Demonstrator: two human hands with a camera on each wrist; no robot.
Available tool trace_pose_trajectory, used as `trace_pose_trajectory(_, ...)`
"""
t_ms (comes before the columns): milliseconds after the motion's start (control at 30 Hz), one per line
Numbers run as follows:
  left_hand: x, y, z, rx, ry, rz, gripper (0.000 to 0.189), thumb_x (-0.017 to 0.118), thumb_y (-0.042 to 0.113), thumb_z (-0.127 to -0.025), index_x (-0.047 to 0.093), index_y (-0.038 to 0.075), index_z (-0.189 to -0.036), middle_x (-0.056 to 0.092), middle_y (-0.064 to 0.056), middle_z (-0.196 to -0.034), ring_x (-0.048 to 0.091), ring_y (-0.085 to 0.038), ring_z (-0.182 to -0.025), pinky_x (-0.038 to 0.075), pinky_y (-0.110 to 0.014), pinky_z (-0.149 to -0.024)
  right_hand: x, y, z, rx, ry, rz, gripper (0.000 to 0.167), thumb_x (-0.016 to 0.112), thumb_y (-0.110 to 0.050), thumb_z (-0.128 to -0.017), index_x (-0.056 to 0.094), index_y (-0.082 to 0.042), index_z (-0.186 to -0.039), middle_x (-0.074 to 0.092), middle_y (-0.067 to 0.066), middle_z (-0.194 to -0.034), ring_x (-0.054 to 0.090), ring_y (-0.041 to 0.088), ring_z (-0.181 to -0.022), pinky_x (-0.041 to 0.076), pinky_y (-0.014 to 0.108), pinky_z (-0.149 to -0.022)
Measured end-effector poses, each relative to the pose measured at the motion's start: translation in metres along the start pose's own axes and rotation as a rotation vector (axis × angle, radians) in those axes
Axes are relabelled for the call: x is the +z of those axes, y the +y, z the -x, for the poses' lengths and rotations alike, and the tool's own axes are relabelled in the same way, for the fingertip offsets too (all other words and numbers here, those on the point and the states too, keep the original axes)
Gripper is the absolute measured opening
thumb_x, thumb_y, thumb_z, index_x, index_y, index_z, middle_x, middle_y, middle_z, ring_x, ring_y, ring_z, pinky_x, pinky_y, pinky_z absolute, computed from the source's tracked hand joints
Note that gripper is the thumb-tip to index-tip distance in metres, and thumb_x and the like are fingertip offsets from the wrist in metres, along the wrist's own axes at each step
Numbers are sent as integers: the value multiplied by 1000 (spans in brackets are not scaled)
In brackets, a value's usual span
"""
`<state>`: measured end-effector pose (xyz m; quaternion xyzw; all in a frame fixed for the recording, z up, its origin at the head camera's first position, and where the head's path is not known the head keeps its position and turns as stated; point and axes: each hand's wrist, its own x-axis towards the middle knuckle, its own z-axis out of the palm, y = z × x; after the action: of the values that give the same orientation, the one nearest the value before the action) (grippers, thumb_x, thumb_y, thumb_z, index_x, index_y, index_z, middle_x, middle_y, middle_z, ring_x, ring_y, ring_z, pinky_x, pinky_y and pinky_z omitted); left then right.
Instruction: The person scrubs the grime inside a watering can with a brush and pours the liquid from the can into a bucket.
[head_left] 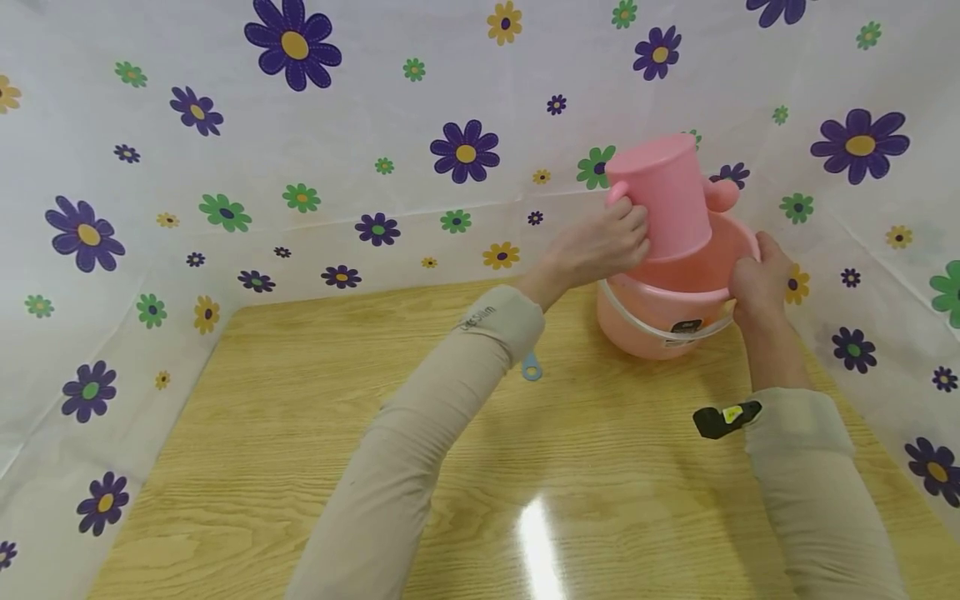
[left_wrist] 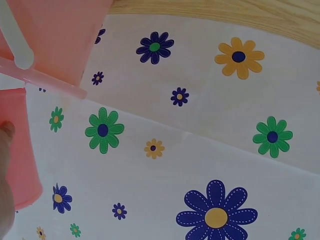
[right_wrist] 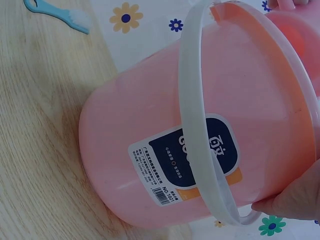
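My left hand (head_left: 611, 242) grips the handle of a pink jug (head_left: 671, 196) that has a short, round-ended spout on its far side. The jug is held upside down over the mouth of a pink bucket (head_left: 660, 321), its flat base facing up. In the left wrist view only the edge of my left hand (left_wrist: 6, 185) shows against the jug (left_wrist: 22, 150). My right hand (head_left: 761, 275) holds the bucket's rim on the right, thumb toward me. The bucket's white carrying handle (right_wrist: 192, 85) hangs down across its labelled front. The bucket's bottom inside is hidden.
A blue brush (head_left: 532, 367) lies on the wooden table (head_left: 300, 433), partly behind my left sleeve; its white bristles (right_wrist: 80, 20) show in the right wrist view. Flower-printed white sheeting (head_left: 360, 167) rises behind the table and along both sides, close to the bucket.
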<state>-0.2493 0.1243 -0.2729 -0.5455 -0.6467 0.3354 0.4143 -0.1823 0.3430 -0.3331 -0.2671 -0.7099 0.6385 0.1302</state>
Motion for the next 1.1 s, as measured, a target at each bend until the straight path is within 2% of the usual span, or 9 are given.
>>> trace_pose_trajectory(333, -3, -11, 0, 58, 66, -43, 45, 24, -11, -98, 64, 9, -104, 67, -8, -103, 57, -23, -99, 44, -33, -88, -1, -1, -1, -10, -7, -40, 57, 35, -16, -106, 18, -29, -159, 23, -2, -162, 37, 15, -133, 39, 28, -109)
trace_pose_trajectory(467, -5, -16, -1, 74, 59, -38, 46, 23, -13, -97, 64, 7, -104, 66, -9, -105, 57, -24, -100, 45, -34, -89, -1, -1, -1, -26, 4, -43, 54, 36, -14, -105, 27, -27, -157, 37, 3, -153, 45, 13, -120, 46, 22, -100)
trace_pose_trajectory(567, -6, -18, -2, 85, 47, -37, 44, 25, -13, -97, 64, 7, -103, 66, -9, -103, 57, -24, -99, 45, -34, -89, -1, -1, 0, -20, 4, -38, 56, 35, -13, -105, 22, -27, -158, 30, 1, -158, 41, 14, -133, 43, 23, -104)
trace_pose_trajectory(667, -5, -19, -2, 90, 33, -59, 43, 28, -13, -96, 64, 9, -102, 65, -7, -100, 56, -23, -97, 45, -33, -87, 0, -1, -1, -12, 3, -33, 59, 32, -13, -105, 14, -26, -159, 17, -2, -165, 24, 16, -147, 31, 29, -115)
trace_pose_trajectory(733, -3, -20, -1, 79, 22, -87, 43, 28, -14, -95, 64, 9, -102, 64, -7, -99, 56, -22, -97, 45, -32, -86, 0, 0, -2, -17, 6, -24, 58, 32, -13, -105, 16, -25, -159, 19, -2, -164, 26, 15, -146, 30, 30, -115)
trace_pose_trajectory(867, -1, -20, -1, 48, -3, -144, 45, 27, -16, -95, 64, 6, -107, 65, -8, -101, 56, -21, -96, 44, -30, -86, 1, 0, -2, -38, 25, -18, 55, 32, -10, -103, 30, -23, -156, 36, 5, -153, 39, 16, -128, 37, 30, -111)
trace_pose_trajectory(967, -1, -18, -1, 46, -19, -157, 45, 27, -16, -94, 64, 5, -109, 65, -9, -101, 56, -21, -95, 44, -29, -85, 0, -1, -2, -30, 20, -10, 56, 31, -10, -104, 24, -24, -158, 30, 2, -159, 35, 16, -137, 35, 30, -113)
trace_pose_trajectory(1033, -1, -16, 0, 43, -24, -155, 45, 27, -15, -94, 64, 5, -108, 64, -8, -99, 56, -20, -94, 44, -29, -84, 0, -1, -1, -16, 7, -1, 58, 30, -13, -105, 16, -25, -159, 19, -1, -164, 26, 17, -146, 31, 30, -115)
trace_pose_trajectory(1100, 0, -13, 1, 43, -23, -138, 44, 27, -13, -95, 65, 6, -107, 64, -7, -98, 56, -20, -93, 44, -29, -84, 0, -1, 0, -6, 2, 3, 58, 30, -14, -105, 13, -26, -160, 16, -2, -165, 23, 18, -148, 30, 31, -115)
